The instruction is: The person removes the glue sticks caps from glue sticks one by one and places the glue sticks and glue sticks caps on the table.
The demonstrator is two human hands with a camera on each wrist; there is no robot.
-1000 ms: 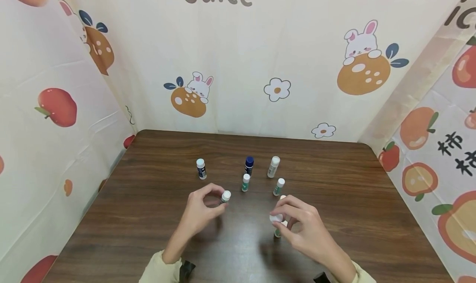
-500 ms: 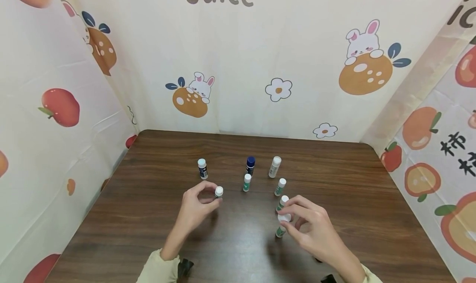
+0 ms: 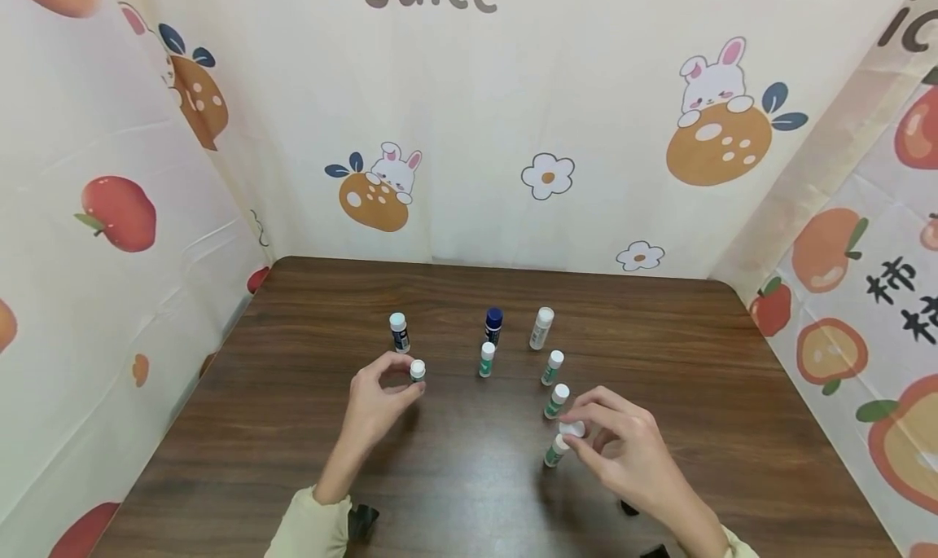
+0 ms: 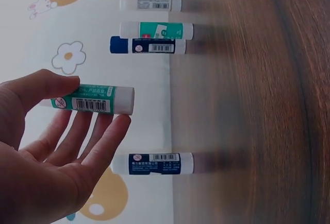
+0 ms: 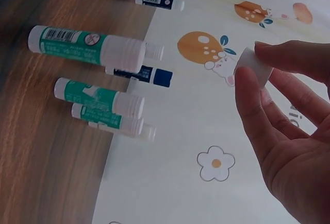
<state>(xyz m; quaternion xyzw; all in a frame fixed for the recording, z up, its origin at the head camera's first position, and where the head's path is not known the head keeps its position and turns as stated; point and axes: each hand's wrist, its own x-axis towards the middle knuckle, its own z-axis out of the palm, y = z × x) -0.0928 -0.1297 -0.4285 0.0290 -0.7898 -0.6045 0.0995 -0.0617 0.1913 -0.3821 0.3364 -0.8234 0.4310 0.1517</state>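
Note:
My left hand [image 3: 374, 403] grips a green-labelled glue stick [image 4: 95, 99] between thumb and fingers, upright and above the table, just in front of a white-capped glue stick with a dark blue label [image 3: 399, 334]. My right hand [image 3: 619, 444] pinches a short white cylinder that looks like a cap [image 5: 253, 68] between thumb and fingertips. Close beside that hand stand two green-labelled glue sticks, the nearer one [image 3: 556, 450] partly overlapped by the cap in the head view, the other [image 3: 557, 401] just behind it.
Farther back stand a blue-capped glue stick [image 3: 493, 324], a white glue stick [image 3: 541, 328] and two green-labelled ones, left [image 3: 487, 361] and right [image 3: 552, 369]. The brown wooden table [image 3: 308, 305] meets printed cloth walls at the back and sides.
My left hand has moved left and slightly farther back with the green glue stick. The right hand has shifted a little to the right with the cap, uncovering more of the two green sticks beside it.

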